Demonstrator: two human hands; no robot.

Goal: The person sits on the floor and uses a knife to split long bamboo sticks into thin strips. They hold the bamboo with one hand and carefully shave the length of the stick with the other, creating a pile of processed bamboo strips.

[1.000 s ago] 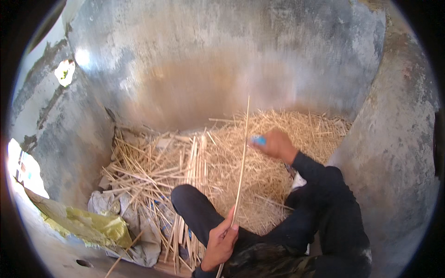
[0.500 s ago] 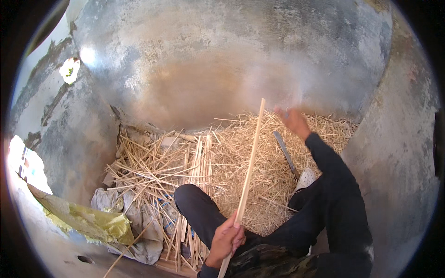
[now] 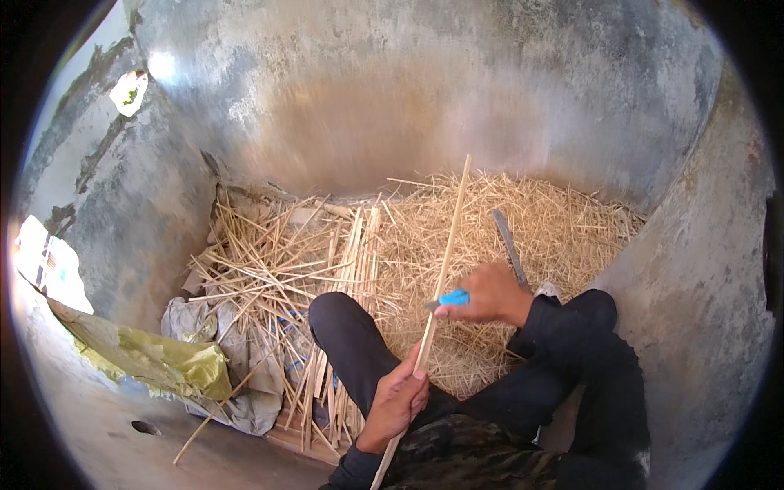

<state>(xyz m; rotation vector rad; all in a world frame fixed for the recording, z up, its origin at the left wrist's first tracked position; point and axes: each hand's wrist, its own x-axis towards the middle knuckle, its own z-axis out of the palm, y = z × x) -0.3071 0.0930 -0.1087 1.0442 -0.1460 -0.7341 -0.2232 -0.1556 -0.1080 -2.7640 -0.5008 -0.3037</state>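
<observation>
My left hand is closed around the lower part of a long, pale bamboo strip, which slants upward and away over my lap. In my right hand is a small knife with a bright blue handle. Its short dark blade meets the strip a little above my left hand; whether it cuts in cannot be made out. The right fingers are wrapped round the handle and slightly blurred.
Thin shavings are heaped against the far wall, with a long grey blade lying on them. Several split strips and a tangle of thin sticks lie left. A yellowish sack and grey cloth are beside them.
My right hand has come down and toward me from above the shavings, bringing the blue-handled knife onto the strip. My left hand keeps its hold. My right knee has risen.
</observation>
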